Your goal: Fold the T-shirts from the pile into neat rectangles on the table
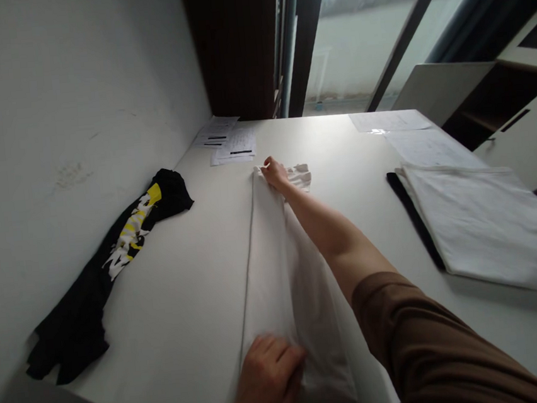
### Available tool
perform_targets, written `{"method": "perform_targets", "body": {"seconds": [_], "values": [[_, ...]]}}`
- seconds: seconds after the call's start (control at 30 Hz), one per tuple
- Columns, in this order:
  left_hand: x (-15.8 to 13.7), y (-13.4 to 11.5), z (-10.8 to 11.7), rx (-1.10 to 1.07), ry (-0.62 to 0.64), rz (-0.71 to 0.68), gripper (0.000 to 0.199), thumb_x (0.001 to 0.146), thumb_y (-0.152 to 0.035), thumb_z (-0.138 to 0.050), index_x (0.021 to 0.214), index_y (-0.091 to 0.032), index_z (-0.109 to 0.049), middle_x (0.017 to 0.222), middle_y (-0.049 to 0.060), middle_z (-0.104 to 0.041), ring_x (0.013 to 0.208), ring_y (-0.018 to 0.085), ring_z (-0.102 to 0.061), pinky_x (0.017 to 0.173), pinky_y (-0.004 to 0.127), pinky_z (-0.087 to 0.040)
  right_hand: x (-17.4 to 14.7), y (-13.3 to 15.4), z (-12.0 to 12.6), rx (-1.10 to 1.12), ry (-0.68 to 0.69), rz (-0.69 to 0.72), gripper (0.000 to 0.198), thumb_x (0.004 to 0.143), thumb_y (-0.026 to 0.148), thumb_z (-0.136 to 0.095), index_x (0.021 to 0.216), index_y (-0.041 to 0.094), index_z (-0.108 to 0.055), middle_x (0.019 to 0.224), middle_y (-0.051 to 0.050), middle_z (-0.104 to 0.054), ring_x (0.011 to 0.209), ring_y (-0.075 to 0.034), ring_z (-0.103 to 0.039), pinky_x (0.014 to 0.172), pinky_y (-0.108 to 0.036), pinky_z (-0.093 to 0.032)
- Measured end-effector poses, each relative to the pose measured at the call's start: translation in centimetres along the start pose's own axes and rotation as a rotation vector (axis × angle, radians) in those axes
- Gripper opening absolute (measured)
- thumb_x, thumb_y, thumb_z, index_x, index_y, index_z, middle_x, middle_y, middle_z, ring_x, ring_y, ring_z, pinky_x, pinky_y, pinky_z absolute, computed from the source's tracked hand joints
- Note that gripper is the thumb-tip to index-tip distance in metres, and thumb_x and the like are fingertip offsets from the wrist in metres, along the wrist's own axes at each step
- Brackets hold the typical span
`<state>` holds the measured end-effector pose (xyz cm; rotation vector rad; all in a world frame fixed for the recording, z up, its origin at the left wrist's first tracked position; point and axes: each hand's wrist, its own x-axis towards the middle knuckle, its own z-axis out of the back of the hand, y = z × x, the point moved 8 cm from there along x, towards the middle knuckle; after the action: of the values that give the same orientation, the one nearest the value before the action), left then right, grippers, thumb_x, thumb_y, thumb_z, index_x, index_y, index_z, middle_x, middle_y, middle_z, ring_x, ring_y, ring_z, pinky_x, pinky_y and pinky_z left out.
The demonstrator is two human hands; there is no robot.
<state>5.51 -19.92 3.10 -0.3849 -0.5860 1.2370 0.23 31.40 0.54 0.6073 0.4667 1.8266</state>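
A white shirt lies lengthwise on the table, with one long side folded over toward the middle. At its far end my right hand is closed in a pinch on the cloth near the top corner, beside a bunched, wrinkled part. My left hand is at the near end of the shirt, slightly blurred, its fingers curled on the cloth. The hem under that hand is partly hidden. My right forearm reaches across the shirt's right side.
A black garment with a yellow and white print lies along the wall at left. Folded white cloth rests over something black at right. Papers lie at the far left, more sheets at the far right of the white table.
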Motion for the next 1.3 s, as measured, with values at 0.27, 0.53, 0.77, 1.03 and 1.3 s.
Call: {"method": "perform_targets", "body": {"seconds": [0.27, 0.53, 0.77, 1.03, 1.3], "values": [[0.3, -0.7, 0.1, 0.222, 0.027, 0.012, 0.036, 0.096, -0.018, -0.053, 0.131, -0.024, -0.061, 0.131, 0.011, -0.06, 0.126, 0.03, -0.052, 0.106, 0.052, -0.044, -5.0, 3.2, -3.6, -0.25, 0.243, 0.439, 0.046, 0.1, 0.045, -0.045, 0.137, 0.021, -0.058, 0.147, -0.013, -0.054, 0.138, -0.035, -0.042, 0.115, -0.051, -0.032], [0.2, 0.5, -1.0, 0.409, 0.149, -0.013, 0.064, 0.101, -0.036, -0.052, 0.16, -0.021, -0.032, 0.166, 0.012, -0.029, 0.153, 0.034, -0.026, 0.118, 0.058, -0.033, -4.6, 3.2, -3.3, -0.289, 0.22, 0.485, 0.057, 0.104, 0.051, -0.036, 0.149, 0.019, -0.048, 0.159, -0.013, -0.041, 0.148, -0.031, -0.031, 0.121, -0.048, -0.022], [-0.5, 0.5, -0.8, 0.421, 0.215, -0.033, 0.07, 0.1, -0.039, -0.055, 0.162, -0.024, -0.027, 0.169, 0.011, -0.02, 0.156, 0.032, -0.019, 0.123, 0.056, -0.025, -8.8, -0.8, 3.1, -0.252, 0.115, 0.452, 0.052, 0.106, 0.044, -0.035, 0.149, 0.019, -0.052, 0.16, -0.011, -0.041, 0.149, -0.029, -0.032, 0.122, -0.046, -0.023], [1.6, -1.0, 1.7, 0.322, 0.323, -0.212, 0.06, 0.098, -0.039, -0.06, 0.153, -0.024, -0.043, 0.162, 0.012, -0.038, 0.151, 0.029, -0.032, 0.123, 0.053, -0.027, -15.5, -5.9, 4.2, -0.3, 0.211, 0.368, 0.06, 0.103, 0.055, -0.04, 0.155, 0.025, -0.043, 0.165, -0.009, -0.032, 0.154, -0.032, -0.022, 0.124, -0.052, -0.019], [11.2, 3.2, 0.2, 0.292, 0.282, -0.352, 0.059, 0.101, -0.042, -0.053, 0.155, -0.021, -0.04, 0.164, 0.014, -0.034, 0.153, 0.029, -0.029, 0.125, 0.051, -0.022, -17.2, -5.7, 6.7, -0.254, 0.017, 0.332, 0.051, 0.107, 0.042, -0.036, 0.15, 0.018, -0.049, 0.158, -0.014, -0.043, 0.149, -0.028, -0.033, 0.122, -0.048, -0.023]]}}
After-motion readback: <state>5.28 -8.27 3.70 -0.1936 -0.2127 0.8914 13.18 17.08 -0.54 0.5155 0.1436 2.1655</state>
